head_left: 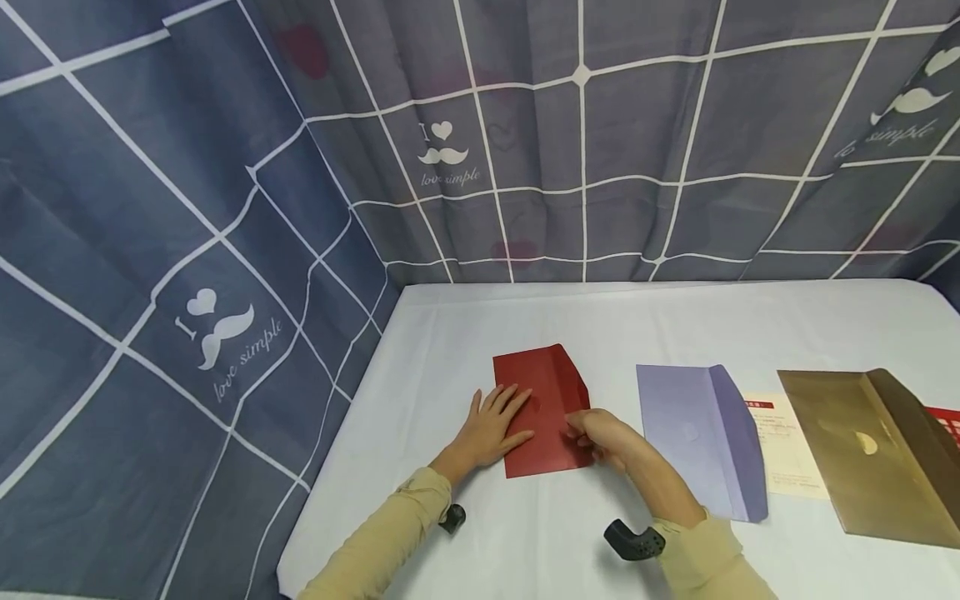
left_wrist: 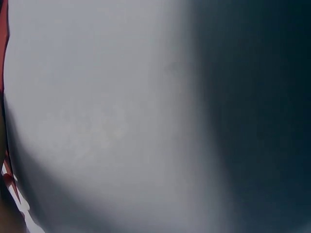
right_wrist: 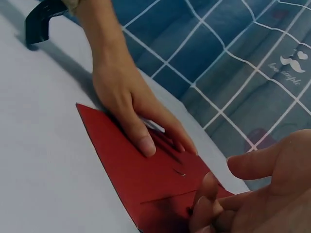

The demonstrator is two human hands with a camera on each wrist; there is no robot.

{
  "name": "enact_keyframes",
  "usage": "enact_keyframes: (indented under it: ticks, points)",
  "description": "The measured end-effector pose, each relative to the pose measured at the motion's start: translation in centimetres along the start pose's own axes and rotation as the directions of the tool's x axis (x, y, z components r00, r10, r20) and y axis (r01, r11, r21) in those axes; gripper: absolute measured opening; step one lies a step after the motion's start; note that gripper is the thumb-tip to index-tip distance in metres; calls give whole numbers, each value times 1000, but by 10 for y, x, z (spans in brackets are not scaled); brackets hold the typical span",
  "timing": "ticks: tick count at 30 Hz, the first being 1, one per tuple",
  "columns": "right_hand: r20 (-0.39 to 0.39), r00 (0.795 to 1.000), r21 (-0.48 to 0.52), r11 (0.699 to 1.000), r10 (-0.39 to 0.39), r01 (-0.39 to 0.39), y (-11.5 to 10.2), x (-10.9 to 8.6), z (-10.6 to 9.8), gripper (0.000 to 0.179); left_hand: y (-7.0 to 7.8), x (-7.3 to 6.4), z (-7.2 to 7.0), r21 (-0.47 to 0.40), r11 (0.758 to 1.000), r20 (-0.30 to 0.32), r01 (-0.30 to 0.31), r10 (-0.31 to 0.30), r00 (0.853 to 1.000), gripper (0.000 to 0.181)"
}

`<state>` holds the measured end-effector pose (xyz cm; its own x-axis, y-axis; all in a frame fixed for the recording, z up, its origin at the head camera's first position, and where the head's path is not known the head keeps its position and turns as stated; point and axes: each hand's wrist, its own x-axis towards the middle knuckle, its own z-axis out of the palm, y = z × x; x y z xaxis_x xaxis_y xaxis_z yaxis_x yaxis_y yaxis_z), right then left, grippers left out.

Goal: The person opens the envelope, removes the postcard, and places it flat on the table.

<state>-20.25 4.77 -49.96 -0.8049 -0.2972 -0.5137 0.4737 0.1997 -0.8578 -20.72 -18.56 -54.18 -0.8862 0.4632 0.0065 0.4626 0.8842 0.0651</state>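
Note:
A red envelope point(head_left: 536, 454) lies on the white table with its flap unfolded to the right. My left hand point(head_left: 486, 429) rests on its left part, palm down and fingers spread. On the flap side, my right hand point(head_left: 609, 435) is over the envelope, with its fingertips at the surface near the fold. In the right wrist view, the thumb point(right_wrist: 252, 164) stands apart from the bent fingers, and nothing shows between them. A small curved slit marks the red paper. Mostly blurred white and dark surfaces fill the left wrist view, with a red edge point(left_wrist: 3, 39) at its left.
To the right lies a purple envelope point(head_left: 678, 462), flap unfolded. Beyond it are a cream printed sheet point(head_left: 787, 454), partly covered, and a gold envelope point(head_left: 832, 450). A red printed item point(head_left: 948, 421) shows at the far right. Checked curtains point(head_left: 525, 150) border the table's back and left.

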Motion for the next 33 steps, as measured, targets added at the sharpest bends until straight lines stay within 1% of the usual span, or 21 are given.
enact_keyframes:
  ticks: [4,6,10,12,16,22,24,27,29,31,33]
  points:
    - [19,1000,63,998,22,-23,0,2,-3,23,0,0,-1,14,1000,-2,8,-8,1000,70]
    - [43,999,101,995,22,-26,0,4,-4,22,-1,0,-1,15,1000,7,12,-13,1000,71]
    - [106,994,164,986,1,-18,-3,5,-3,35,-1,0,-2,4,1000,4,12,-13,1000,70]
    - [135,991,187,982,4,-30,-4,6,-1,38,0,0,-2,-1,1000,-2,11,-11,1000,70]
    - [130,991,207,977,33,-60,-6,7,3,44,0,1,-1,12,1000,7,5,-5,1000,70]
    - [75,997,189,981,33,-46,-5,6,5,49,1,2,-4,6,1000,32,18,-18,999,71]
    - [65,998,156,987,20,-30,-5,5,6,53,2,2,-5,6,1000,36,22,-23,999,71]
    - [44,999,71,998,-1,-2,-5,4,10,61,2,2,-5,9,1000,45,24,-24,999,71]
    - [39,999,25,1000,-19,18,-5,4,14,62,2,2,-5,16,1000,46,22,-23,999,71]
    - [31,999,26,1000,-15,15,-5,5,17,60,3,2,-5,22,999,48,22,-24,999,71]
    - [27,1000,74,997,1,-3,-5,8,20,53,3,3,-4,31,999,42,19,-20,999,71]
